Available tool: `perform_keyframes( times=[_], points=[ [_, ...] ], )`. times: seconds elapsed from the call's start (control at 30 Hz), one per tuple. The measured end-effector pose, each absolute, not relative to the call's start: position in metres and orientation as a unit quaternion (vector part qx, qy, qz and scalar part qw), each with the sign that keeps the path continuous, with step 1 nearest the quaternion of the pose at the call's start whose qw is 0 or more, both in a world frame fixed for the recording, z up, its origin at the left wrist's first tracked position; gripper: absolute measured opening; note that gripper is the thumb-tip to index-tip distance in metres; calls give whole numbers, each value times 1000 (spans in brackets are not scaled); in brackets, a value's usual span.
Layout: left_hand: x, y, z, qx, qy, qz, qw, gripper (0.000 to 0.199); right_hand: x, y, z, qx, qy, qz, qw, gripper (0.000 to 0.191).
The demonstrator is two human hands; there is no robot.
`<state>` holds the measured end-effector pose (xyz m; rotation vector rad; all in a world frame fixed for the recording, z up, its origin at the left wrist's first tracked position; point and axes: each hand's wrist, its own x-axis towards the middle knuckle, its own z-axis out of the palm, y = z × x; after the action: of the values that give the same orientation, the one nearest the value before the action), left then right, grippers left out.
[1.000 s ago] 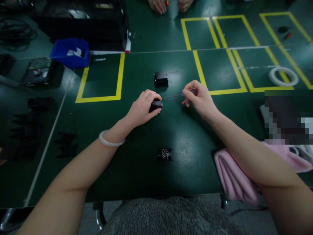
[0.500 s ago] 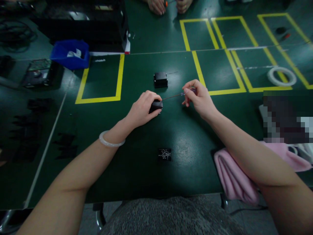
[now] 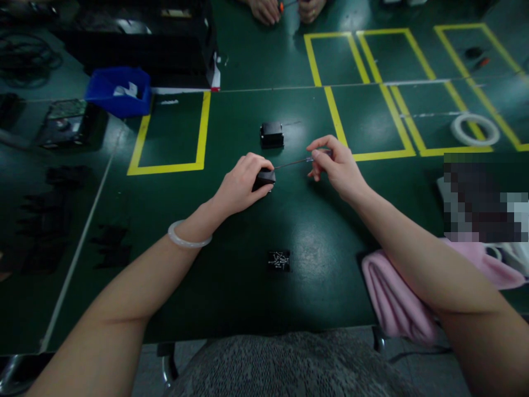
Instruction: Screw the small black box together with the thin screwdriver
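Note:
My left hand [image 3: 244,184] is wrapped round a small black block [image 3: 265,177] on the green table. Between thumb and fingers, my right hand [image 3: 333,164] grips a screwdriver [image 3: 309,159], its thin shaft pointing left so that the tip meets the block near my left fingertips. Just behind stands a second black part [image 3: 271,134]. Closer to my body, several small silver screws [image 3: 279,260] lie on a dark piece.
A blue bin [image 3: 119,92] stands at the back left before a large black case [image 3: 136,47]. Dark parts lie at the left. A tape roll [image 3: 475,130] and pink cloth [image 3: 399,298] are at the right. Another person's hands [image 3: 266,10] show at the top.
My right hand's fingers have shifted very slightly on the screwdriver. My left hand and the black block stay where they were.

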<state>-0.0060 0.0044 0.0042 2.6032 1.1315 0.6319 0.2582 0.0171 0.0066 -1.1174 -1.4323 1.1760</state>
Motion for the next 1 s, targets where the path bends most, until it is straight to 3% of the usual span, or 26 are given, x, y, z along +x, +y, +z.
perform_keyframes(
  times=[0.13, 0.33, 0.43, 0.57, 0.8, 1.0],
  points=[
    [-6, 4, 5, 890, 387, 211, 117, 29, 259, 16, 8, -456, -590, 487, 455, 24],
    [-6, 5, 4, 888, 392, 207, 122, 30, 258, 15, 9, -456, -588, 478, 467, 8],
    [-6, 5, 4, 887, 393, 208, 123, 30, 258, 16, 8, -453, -589, 481, 467, 11],
    [-6, 6, 4, 888, 392, 208, 124, 29, 259, 17, 6, -448, -596, 487, 455, 30],
    [-6, 5, 4, 888, 391, 211, 117, 30, 257, 15, 8, -451, -593, 473, 470, 12],
    [-7, 5, 4, 889, 390, 208, 116, 30, 258, 17, 5, -449, -585, 487, 468, 23]
  ],
)
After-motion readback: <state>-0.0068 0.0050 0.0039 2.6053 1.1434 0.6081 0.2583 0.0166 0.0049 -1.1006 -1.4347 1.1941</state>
